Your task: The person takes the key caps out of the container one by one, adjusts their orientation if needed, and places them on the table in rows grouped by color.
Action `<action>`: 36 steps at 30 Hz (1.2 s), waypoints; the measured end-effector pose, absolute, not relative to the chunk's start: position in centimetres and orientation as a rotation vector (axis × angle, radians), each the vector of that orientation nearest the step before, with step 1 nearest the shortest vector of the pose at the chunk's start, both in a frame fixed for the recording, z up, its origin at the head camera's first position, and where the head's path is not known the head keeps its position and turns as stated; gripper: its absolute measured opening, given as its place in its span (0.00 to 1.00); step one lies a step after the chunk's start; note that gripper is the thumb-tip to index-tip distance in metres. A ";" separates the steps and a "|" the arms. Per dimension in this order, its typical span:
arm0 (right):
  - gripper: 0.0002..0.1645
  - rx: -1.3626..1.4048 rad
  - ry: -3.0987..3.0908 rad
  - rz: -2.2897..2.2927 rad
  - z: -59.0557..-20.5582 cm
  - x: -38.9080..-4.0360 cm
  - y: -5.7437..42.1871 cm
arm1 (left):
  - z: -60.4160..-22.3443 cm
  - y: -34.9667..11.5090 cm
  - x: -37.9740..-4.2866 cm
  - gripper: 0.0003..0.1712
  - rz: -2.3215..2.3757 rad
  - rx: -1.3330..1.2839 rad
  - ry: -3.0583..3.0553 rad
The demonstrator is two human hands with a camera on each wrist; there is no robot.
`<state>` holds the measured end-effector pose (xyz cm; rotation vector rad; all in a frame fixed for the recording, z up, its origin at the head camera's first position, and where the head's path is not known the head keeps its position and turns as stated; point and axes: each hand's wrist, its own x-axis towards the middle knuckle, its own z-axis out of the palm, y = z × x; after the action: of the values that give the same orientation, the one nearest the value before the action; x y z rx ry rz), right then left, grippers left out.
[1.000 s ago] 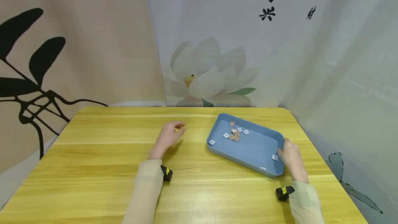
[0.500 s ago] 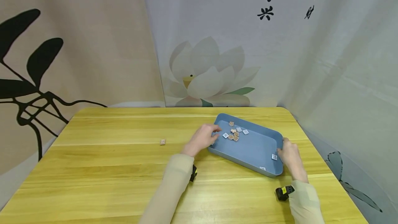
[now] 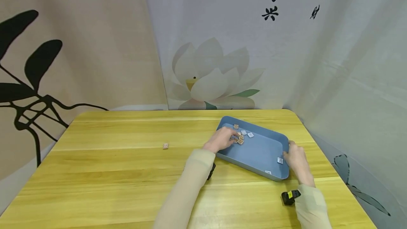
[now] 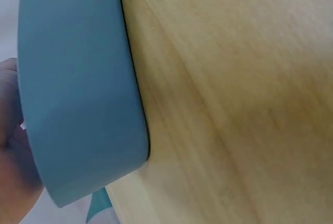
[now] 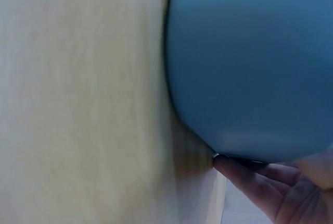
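A blue rectangular tray (image 3: pixel 257 153) lies slanted on the wooden table, with several small square tiles inside, some tan (image 3: pixel 240 141) and some white (image 3: pixel 250 135). My left hand (image 3: pixel 220 139) reaches over its left wall, thumb and fingertips right at the tile cluster, covering part of it. I cannot tell whether a tile is pinched there. In the left wrist view the tray wall (image 4: pixel 83 88) hides most of that hand. My right hand (image 3: pixel 296 158) grips the tray's right end; the right wrist view shows fingers (image 5: pixel 250 182) under its edge.
A single pinkish tile (image 3: pixel 165 146) lies on the table (image 3: pixel 111 172), left of the tray. Another white tile (image 3: pixel 279 160) sits near the tray's right end. Behind the table hangs a curtain (image 3: pixel 203 38) printed with a lotus.
My left hand has moved right, from the table over the tray's left wall to the tiles. The pinkish tile came into view where the hand was. My right hand has stayed put.
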<state>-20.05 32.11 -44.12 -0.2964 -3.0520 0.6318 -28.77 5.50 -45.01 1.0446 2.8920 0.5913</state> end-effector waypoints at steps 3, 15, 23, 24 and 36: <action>0.32 -0.294 -3.052 0.628 -44.0 -20.0 32.0 | -45.1 5.5 -28.8 0.15 0.580 1.031 2.894; 0.32 -0.299 -3.041 0.616 -44.1 -20.1 32.0 | -46.0 5.4 -28.8 0.13 0.574 1.009 2.900; 0.32 -0.302 -3.050 0.625 -44.1 -20.1 32.0 | -45.8 5.4 -28.7 0.12 0.587 1.002 2.918; 0.32 -0.300 -3.050 0.623 -44.1 -20.1 32.0 | -45.8 5.3 -28.6 0.11 0.601 1.002 2.920; 0.32 -0.301 -3.059 0.610 -44.1 -20.0 31.9 | -44.6 3.3 -27.6 0.14 0.801 1.067 2.904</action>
<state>-19.97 31.95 -44.11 -0.3008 -3.0588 0.6105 -27.55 3.29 -44.59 1.0668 2.9042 0.8007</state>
